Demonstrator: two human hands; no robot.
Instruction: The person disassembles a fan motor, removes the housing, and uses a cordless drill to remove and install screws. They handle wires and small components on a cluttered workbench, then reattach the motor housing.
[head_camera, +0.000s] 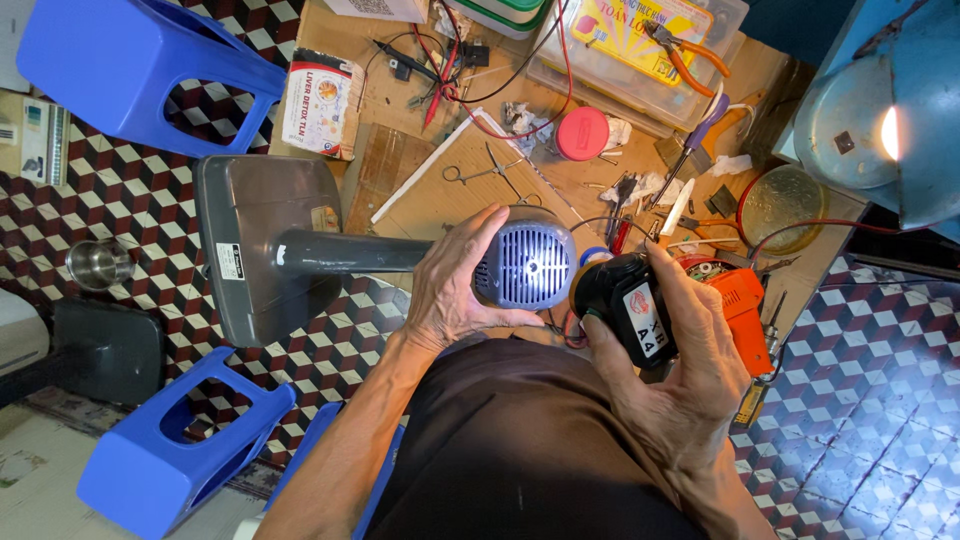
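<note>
Left hand (455, 285) wraps grey fan motor housing (527, 264), steadying it across lap, vented back lit by lamp (880, 120). Right hand (680, 375) grips black cordless drill (628, 305), nose close beside housing. Fan base (262, 245) hangs over tiled floor (880, 400); pole (345, 253) bridges between.

Beyond the hands, the desk (400, 150) is crowded with scissors (485, 172), a red lid (582, 133), pliers (685, 55) and tangled wires (450, 70), leaving bare board only ahead of the left hand (455, 285), while blue stools (140, 60) block the floor further left.
</note>
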